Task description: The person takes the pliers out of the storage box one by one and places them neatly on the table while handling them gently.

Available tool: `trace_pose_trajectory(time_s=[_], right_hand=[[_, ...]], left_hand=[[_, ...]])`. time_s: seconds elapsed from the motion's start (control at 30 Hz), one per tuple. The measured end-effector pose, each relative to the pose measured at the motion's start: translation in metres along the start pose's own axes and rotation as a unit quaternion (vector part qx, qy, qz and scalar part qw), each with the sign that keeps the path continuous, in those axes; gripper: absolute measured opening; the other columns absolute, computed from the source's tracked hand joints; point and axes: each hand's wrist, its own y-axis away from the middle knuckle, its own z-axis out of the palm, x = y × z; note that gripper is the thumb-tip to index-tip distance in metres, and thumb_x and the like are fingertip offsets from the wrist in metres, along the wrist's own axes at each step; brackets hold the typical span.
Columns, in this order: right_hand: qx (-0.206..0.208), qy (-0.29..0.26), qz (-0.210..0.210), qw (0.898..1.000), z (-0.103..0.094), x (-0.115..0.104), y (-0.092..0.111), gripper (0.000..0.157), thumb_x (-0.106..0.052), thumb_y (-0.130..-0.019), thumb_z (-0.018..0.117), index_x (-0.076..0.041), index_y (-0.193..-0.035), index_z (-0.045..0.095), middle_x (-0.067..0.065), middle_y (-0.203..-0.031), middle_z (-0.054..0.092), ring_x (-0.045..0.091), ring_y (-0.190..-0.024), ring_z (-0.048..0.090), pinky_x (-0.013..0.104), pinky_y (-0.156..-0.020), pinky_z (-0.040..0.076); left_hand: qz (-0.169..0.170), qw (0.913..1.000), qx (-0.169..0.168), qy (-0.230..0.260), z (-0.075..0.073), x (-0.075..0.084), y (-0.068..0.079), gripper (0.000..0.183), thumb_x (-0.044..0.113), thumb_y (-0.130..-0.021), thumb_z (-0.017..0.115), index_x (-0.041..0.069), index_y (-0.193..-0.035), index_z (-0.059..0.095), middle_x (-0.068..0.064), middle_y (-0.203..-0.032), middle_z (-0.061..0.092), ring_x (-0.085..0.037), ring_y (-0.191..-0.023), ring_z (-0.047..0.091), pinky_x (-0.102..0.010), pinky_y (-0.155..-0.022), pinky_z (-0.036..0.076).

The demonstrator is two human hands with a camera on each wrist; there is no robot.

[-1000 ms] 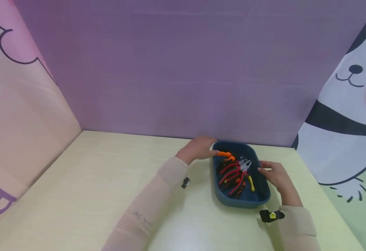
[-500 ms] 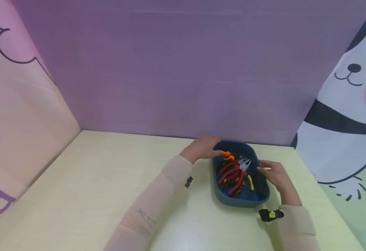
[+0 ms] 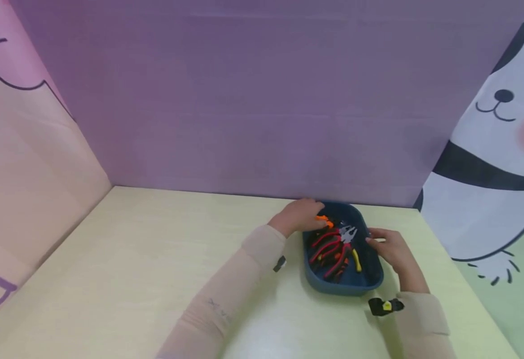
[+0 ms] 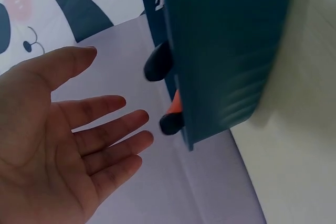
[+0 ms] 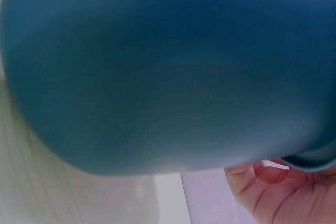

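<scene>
A dark blue plastic box (image 3: 344, 288) stands at the back right of the table, holding several hand tools. Red-handled pliers (image 3: 343, 244) lie on top, with a yellow handle (image 3: 357, 260) to their right. My left hand (image 3: 301, 215) hovers over the box's far left end, by an orange-handled tool (image 3: 322, 218). In the left wrist view that hand (image 4: 63, 135) has spread, relaxed fingers and nothing in them; dark handle ends (image 4: 159, 62) stick out past the rim. My right hand (image 3: 389, 245) grips the right rim with thumb and fingers; the right wrist view shows it (image 5: 289, 195) partly behind the box.
The pale table (image 3: 176, 239) runs to a purple backdrop (image 3: 262, 124) close behind the box. Printed side panels, one with a panda (image 3: 490, 209), flank it. Dark wrist cameras (image 3: 386, 306) sit on both sleeves.
My left hand has moved right, farther over the box, and covers more of the orange handle. My right hand stays on the rim. The head view has shifted slightly.
</scene>
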Motion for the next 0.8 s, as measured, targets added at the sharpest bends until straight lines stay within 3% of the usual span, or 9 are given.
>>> trace_pose_trajectory(time_s=[0.4, 0.8], right_hand=[[0.000, -0.005, -0.001, 1.000, 0.003, -0.004, 0.002, 0.038, -0.007, -0.092, 0.056, 0.017, -0.120, 0.052, 0.036, -0.111, 0.057, 0.043, -0.095, 0.062, 0.040, -0.073, 0.054], [0.000, 0.001, -0.005, 1.000, 0.004, -0.006, 0.001, 0.036, -0.004, -0.089, 0.057, 0.017, -0.119, 0.053, 0.035, -0.109, 0.059, 0.042, -0.092, 0.064, 0.031, -0.067, 0.052]], left_hand=[[-0.014, 0.9991, -0.013, -0.037, 0.014, 0.003, -0.007, 0.052, 0.047, -0.093, 0.052, 0.013, -0.131, 0.052, -0.002, -0.125, 0.057, -0.017, -0.114, 0.053, -0.030, -0.097, 0.043], [-0.031, 0.9984, -0.042, -0.020, 0.022, 0.003, -0.012, 0.052, 0.049, -0.089, 0.057, 0.013, -0.127, 0.054, -0.004, -0.125, 0.056, -0.019, -0.115, 0.052, -0.031, -0.095, 0.043]])
